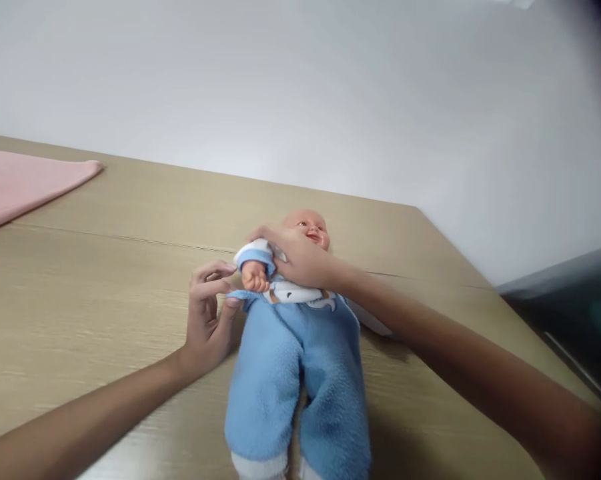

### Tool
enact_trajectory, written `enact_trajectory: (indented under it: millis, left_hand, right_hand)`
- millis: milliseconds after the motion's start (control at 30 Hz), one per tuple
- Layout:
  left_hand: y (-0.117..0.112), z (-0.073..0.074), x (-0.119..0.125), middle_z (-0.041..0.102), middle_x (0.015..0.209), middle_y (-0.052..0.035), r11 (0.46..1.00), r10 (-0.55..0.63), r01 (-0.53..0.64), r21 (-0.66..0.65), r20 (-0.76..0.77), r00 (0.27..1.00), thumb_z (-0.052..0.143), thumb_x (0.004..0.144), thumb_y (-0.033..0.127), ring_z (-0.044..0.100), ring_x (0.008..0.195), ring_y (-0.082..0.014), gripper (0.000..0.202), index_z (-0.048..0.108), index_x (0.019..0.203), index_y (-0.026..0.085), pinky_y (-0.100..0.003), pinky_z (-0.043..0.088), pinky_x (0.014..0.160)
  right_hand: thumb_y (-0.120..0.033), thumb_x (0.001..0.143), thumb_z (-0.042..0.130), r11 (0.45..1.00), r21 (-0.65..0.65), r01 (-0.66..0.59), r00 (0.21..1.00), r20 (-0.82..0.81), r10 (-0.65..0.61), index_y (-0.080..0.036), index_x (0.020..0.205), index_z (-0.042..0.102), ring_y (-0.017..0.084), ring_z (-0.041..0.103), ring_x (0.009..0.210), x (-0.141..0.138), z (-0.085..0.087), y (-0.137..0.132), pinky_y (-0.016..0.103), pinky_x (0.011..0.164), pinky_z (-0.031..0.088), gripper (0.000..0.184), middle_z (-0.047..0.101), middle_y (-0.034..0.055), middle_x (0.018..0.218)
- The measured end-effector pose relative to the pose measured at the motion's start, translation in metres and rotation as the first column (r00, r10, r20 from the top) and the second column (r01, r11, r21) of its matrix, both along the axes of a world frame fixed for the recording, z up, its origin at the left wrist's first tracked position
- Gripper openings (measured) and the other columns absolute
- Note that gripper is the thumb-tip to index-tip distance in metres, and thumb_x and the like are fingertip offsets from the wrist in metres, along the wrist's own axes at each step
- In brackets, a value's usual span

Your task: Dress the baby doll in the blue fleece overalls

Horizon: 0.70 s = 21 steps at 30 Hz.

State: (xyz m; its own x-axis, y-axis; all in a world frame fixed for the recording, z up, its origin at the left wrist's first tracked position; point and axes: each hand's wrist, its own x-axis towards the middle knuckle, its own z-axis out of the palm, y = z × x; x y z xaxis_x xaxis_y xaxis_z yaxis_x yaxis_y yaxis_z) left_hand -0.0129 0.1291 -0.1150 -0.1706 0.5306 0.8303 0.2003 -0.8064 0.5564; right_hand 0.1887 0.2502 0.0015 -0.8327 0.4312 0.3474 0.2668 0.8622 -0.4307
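A baby doll lies face up on the table, its feet toward me. It wears fuzzy blue pants with white cuffs and a white top with a printed pattern and blue sleeve trim. My left hand pinches a blue edge of the clothing at the doll's side, beside the doll's small fist. Reaching across the doll's chest, my right hand has its fingers closed round the sleeve on that same arm. The right hand hides part of the chest and neck.
The wooden table has a seam running across it. A folded pink cloth lies at the far left. Behind stands a plain pale wall. Past the table's right edge is a dark object that I cannot make out.
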Motion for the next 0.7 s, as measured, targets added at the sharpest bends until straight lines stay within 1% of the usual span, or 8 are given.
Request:
enact_trajectory:
  millis: [100, 233, 333, 400, 467, 533, 600, 700]
  left_hand:
    - [0.001, 0.001, 0.001, 0.066, 0.134, -0.008, 0.999, -0.04, 0.04, 0.01, 0.008, 0.999, 0.06, 0.12, 0.021, 0.066, 0.13, -0.0214, 0.017, 0.06, 0.135, 0.03, -0.042, 0.056, 0.111]
    - [-0.003, 0.002, 0.002, 0.066, 0.125, -0.0059, 0.999, -0.037, 0.038, 0.007, -0.014, 0.999, 0.063, 0.119, 0.024, 0.066, 0.124, -0.0222, 0.018, 0.061, 0.134, 0.032, -0.043, 0.057, 0.107]
    - [-0.007, 0.006, 0.005, 0.067, 0.124, -0.005, 0.997, -0.053, 0.055, -0.055, 0.045, 0.998, 0.062, 0.12, 0.029, 0.066, 0.123, -0.0223, 0.01, 0.062, 0.129, 0.034, -0.043, 0.057, 0.107]
    - [-0.008, 0.011, 0.009, 0.069, 0.125, -0.0042, 0.984, -0.057, 0.082, -0.155, 0.161, 0.985, 0.062, 0.121, 0.034, 0.067, 0.122, -0.0207, 0.004, 0.064, 0.125, 0.033, -0.04, 0.056, 0.108]
    - [-0.006, 0.016, 0.012, 0.071, 0.121, -0.0029, 0.95, -0.03, 0.118, -0.289, 0.292, 0.956, 0.068, 0.118, 0.044, 0.069, 0.119, -0.0193, 0.012, 0.067, 0.119, 0.032, -0.036, 0.056, 0.107]
    - [-0.002, 0.019, 0.012, 0.071, 0.114, -0.0014, 0.895, 0.004, 0.166, -0.414, 0.379, 0.925, 0.076, 0.112, 0.056, 0.069, 0.111, -0.0186, 0.025, 0.07, 0.113, 0.032, -0.032, 0.057, 0.101]
    - [0.003, 0.02, 0.01, 0.071, 0.111, -0.0006, 0.83, 0.008, 0.233, -0.506, 0.429, 0.903, 0.082, 0.106, 0.064, 0.068, 0.104, -0.0181, 0.035, 0.071, 0.108, 0.031, -0.03, 0.057, 0.095]
    - [0.01, 0.021, 0.005, 0.073, 0.114, -0.0006, 0.738, -0.009, 0.334, -0.587, 0.486, 0.874, 0.087, 0.099, 0.07, 0.068, 0.105, -0.0177, 0.044, 0.07, 0.104, 0.029, -0.028, 0.057, 0.094]
  right_hand:
    - [-0.001, 0.094, 0.055, 0.995, 0.102, -0.016, 0.992, 0.125, 0.003, -0.019, 0.135, 0.072, 0.033, 0.073, 0.117, -0.004, 0.0, -0.002, 0.046, 0.103, 0.055, 0.048, 0.079, 0.0135, 0.126]
    - [0.0, 0.089, 0.063, 0.982, 0.188, -0.015, 0.976, 0.214, -0.026, -0.02, 0.133, 0.076, 0.035, 0.071, 0.12, -0.008, 0.0, -0.004, 0.047, 0.108, 0.051, 0.05, 0.079, 0.0144, 0.131]
    - [-0.001, 0.091, 0.063, 0.987, 0.158, -0.026, 0.969, 0.246, -0.013, -0.019, 0.132, 0.076, 0.035, 0.071, 0.121, -0.011, 0.0, -0.003, 0.048, 0.11, 0.05, 0.046, 0.079, 0.015, 0.131]
    - [-0.002, 0.096, 0.061, 0.997, 0.068, -0.045, 0.973, 0.228, 0.029, -0.019, 0.132, 0.075, 0.033, 0.071, 0.122, -0.01, 0.001, -0.002, 0.046, 0.111, 0.052, 0.042, 0.078, 0.0148, 0.132]
    - [-0.006, 0.104, 0.057, 0.996, -0.053, -0.078, 0.983, 0.165, 0.085, -0.018, 0.134, 0.074, 0.03, 0.07, 0.127, -0.006, 0.003, -0.002, 0.045, 0.113, 0.053, 0.036, 0.077, 0.0153, 0.135]
    - [-0.015, 0.112, 0.055, 0.986, -0.153, -0.064, 0.994, 0.078, 0.076, -0.019, 0.134, 0.074, 0.028, 0.07, 0.132, 0.001, 0.005, -0.008, 0.045, 0.118, 0.053, 0.029, 0.076, 0.0152, 0.139]
    - [-0.03, 0.118, 0.055, 0.975, -0.221, 0.03, 0.999, 0.036, -0.023, -0.021, 0.133, 0.075, 0.029, 0.07, 0.133, 0.009, 0.007, -0.017, 0.047, 0.12, 0.051, 0.026, 0.078, 0.0143, 0.139]
    - [-0.051, 0.114, 0.066, 0.941, -0.282, 0.185, 0.983, 0.052, -0.177, -0.021, 0.124, 0.077, 0.031, 0.072, 0.124, 0.019, 0.008, -0.034, 0.046, 0.113, 0.052, 0.033, 0.081, 0.0126, 0.129]
